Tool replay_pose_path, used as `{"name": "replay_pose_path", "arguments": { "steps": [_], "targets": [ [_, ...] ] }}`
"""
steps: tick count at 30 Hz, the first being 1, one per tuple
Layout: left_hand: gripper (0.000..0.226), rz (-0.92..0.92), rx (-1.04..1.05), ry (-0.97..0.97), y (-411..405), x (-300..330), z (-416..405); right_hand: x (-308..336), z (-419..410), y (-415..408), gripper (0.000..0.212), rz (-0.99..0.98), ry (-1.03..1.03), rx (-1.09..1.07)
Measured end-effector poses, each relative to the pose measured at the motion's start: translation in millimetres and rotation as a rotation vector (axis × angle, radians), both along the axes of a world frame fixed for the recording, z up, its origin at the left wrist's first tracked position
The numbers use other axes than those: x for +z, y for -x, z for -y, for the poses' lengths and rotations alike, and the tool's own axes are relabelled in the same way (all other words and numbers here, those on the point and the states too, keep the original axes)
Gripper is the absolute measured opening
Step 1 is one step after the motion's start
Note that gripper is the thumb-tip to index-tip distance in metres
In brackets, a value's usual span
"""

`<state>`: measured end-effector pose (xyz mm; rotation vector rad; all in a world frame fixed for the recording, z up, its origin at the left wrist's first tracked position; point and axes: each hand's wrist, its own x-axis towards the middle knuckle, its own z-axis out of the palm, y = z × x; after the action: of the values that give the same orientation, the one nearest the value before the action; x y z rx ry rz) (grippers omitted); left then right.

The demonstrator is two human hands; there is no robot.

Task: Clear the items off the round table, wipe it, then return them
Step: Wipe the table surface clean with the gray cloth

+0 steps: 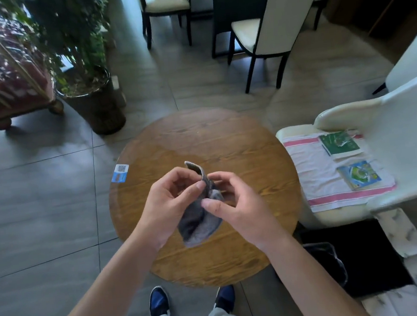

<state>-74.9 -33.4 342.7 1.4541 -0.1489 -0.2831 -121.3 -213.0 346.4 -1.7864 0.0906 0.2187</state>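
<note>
Far left, a potted plant (89,98) stands on the floor, not relevant. A small blue card (120,173) sits at the left edge of the round table (200,138); can't tell if it's stuck there or loose. Otherwise the tabletop looks clear. My left hand (171,202) is over the table centre, fingers curled in, thumb and forefinger pinching the grey cloth (198,220). The cloth is held up off the wood and bunched, one corner sticking up. My right hand (234,203) is just beside, also pinching the cloth, thumb on its front, fingers narrow. Both hands are on the same cloth, touching close together.

On the right, the white armchair (402,118) holds a striped towel (313,168) with a green booklet (339,144) and a blue booklet (359,175) lying on it, apart from each other. I'd guess these are the cleared items.

Step, by my read: clearing is done and I'm readying the cloth to wipe. Next move calls for folding it flat into a pad, pressing down and sweeping the whole top while minding that card at the edge. Booklets go back after.
</note>
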Motion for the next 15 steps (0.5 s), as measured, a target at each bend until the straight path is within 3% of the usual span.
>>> {"name": "replay_pose_path", "arguments": {
  "steps": [5, 8, 13, 15],
  "targets": [
    [0.046, 0.017, 0.05, 0.047, 10, 13, 16, 6, 16, 2, 0.03, -0.037, -0.071, -0.02],
    [0.05, -0.023, 0.104, 0.084, 16, 21, 19, 8, 28, 2, 0.017, -0.021, -0.088, 0.016],
    [0.041, 0.011, 0.15, 0.043, 28, 26, 16, 17, 40, 4, 0.024, -0.018, -0.242, 0.166],
    [0.041, 0.033, 0.149, 0.013, 35, 28, 13, 22, 38, 4, 0.04, -0.056, -0.311, 0.183]
  ]
}}
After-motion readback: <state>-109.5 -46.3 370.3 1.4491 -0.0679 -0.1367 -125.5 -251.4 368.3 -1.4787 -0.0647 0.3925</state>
